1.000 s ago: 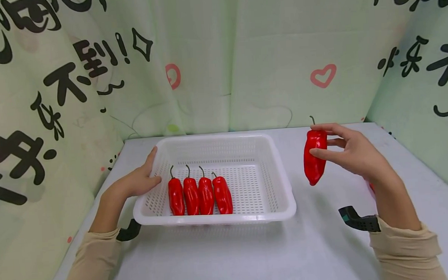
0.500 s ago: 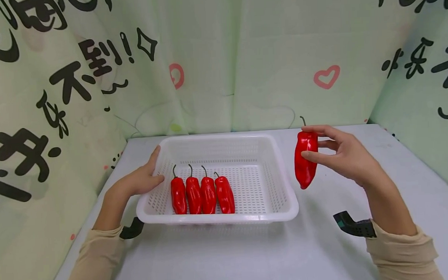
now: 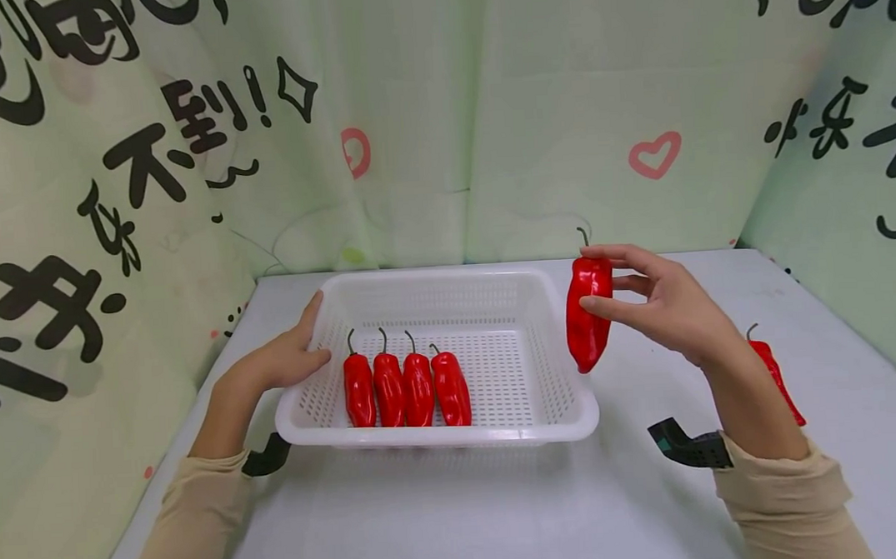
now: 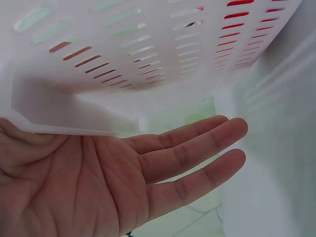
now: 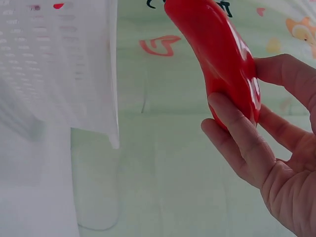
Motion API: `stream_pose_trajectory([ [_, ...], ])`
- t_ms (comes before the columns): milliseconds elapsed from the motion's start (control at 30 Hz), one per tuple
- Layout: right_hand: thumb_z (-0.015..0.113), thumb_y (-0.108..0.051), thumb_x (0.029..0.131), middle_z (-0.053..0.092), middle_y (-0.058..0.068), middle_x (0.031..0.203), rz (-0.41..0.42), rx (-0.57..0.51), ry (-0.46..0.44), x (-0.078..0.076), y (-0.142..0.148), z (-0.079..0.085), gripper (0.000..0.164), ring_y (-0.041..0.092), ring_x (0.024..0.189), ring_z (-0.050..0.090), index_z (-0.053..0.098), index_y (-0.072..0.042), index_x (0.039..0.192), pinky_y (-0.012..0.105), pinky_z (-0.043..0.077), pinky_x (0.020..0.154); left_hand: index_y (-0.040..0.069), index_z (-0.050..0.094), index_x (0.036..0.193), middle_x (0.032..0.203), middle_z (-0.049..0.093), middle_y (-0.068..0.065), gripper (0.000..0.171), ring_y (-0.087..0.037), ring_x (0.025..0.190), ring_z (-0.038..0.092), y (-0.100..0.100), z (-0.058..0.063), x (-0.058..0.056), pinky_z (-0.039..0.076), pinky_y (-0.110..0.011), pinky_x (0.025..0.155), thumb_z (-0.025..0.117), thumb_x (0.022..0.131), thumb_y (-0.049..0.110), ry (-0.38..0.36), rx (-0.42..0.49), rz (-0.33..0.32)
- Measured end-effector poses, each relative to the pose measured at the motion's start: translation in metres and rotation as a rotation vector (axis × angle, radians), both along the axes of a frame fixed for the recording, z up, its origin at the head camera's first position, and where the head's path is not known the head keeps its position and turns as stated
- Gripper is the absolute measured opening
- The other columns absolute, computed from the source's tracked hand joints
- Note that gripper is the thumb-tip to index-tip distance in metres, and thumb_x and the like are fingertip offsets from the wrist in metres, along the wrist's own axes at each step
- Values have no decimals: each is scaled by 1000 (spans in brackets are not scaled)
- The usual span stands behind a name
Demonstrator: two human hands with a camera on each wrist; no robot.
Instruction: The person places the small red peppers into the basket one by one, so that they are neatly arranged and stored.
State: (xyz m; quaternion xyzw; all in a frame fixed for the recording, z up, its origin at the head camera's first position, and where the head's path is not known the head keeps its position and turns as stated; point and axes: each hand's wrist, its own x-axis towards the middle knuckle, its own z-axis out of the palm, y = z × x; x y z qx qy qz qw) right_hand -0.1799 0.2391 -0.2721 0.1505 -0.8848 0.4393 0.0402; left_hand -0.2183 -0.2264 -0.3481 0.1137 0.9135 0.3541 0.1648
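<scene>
In the head view, my right hand (image 3: 663, 303) pinches a red chili pepper (image 3: 587, 332) between thumb and fingers. The pepper hangs almost upright, stem at the top, and overlaps the right rim of the white plastic basket (image 3: 455, 436). In the right wrist view, the glossy pepper (image 5: 224, 54) stands apart from the basket wall (image 5: 112, 74). My left hand (image 3: 275, 360) holds the basket's left rim, thumb over it. The left wrist view shows three fairly straight fingers (image 4: 192, 153) below the rim. Inside the basket, several red peppers (image 3: 404, 390) lie in a row toward the left.
Another red chili pepper (image 3: 777, 373) lies on the white table (image 3: 443, 513), partly behind my right forearm. A pale green curtain (image 3: 561, 116) with black lettering closes off the back and both sides. The right part of the basket floor (image 3: 501, 377) shows its slotted surface.
My right hand has moved left with its pepper, from over the table to the basket's right rim. The pepper on the table now shows past my forearm. My left hand keeps its place on the basket.
</scene>
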Motion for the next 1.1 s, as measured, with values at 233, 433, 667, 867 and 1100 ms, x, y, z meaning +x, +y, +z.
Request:
stream_pose_trajectory([
  [233,76,-20,93,54,14,143,71,-16,1,-5,-21,8,64,40,127,55,49,-13,150,34,63,80,12,-19,161,158,25,-36,91,-37,99,69,1,3,-1,63,-49,76,49,101,11,2,-15,1],
  [433,76,-19,93,56,11,142,117,-33,-6,-8,-37,15,60,35,124,58,52,-13,147,39,63,82,12,-19,161,156,29,-37,92,-36,99,69,0,2,-1,63,-49,77,50,101,11,-1,-11,-3],
  [667,77,-20,93,58,10,139,136,-21,-5,-16,-51,18,59,35,124,58,53,-13,146,48,62,86,12,-19,162,159,24,-36,91,-38,102,68,1,1,-2,63,-50,78,50,101,11,1,-3,-3],
  [867,77,-19,92,58,11,139,140,-37,-6,-25,-63,20,59,35,122,59,53,-11,146,48,61,86,12,-19,161,157,27,-37,92,-37,99,69,-1,1,-2,63,-49,78,50,101,11,3,-9,-2],
  [1100,77,-18,91,57,12,139,157,-35,-53,-35,-76,19,61,36,121,59,52,-12,146,52,60,90,13,-19,162,159,24,-36,92,-40,105,67,0,1,-2,63,-50,79,50,101,12,7,-18,1],
])
